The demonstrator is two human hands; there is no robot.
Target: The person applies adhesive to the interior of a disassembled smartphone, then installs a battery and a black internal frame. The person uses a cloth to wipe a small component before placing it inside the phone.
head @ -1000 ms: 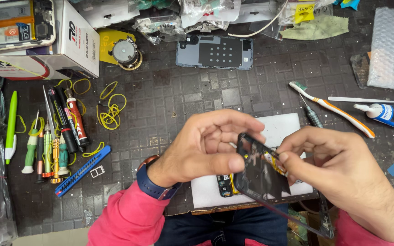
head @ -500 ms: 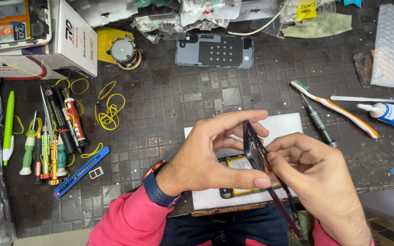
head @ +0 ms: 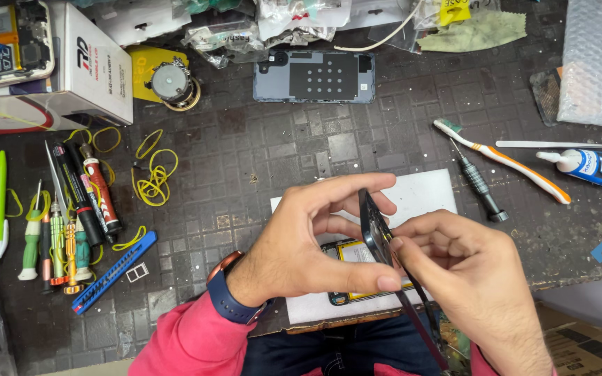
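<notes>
Your left hand (head: 308, 244) and right hand (head: 465, 278) both pinch the dark phone frame (head: 377, 233), held edge-on. Fingers curled, half closed. Beneath lies the opened phone (head: 357, 254) on a white pad (head: 426, 195) at the bench's near edge.

Pink-red long sleeves (head: 182, 345) on both arms, navy-strapped smartwatch (head: 235, 296) with copper case (left wrist), dark blue trousers (head: 336, 348), bare hands.

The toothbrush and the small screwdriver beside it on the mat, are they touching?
Cannot tell. In the head view the screwdriver's thin tip runs right up to the toothbrush handle near its head, but no clear contact or gap shows.
</notes>
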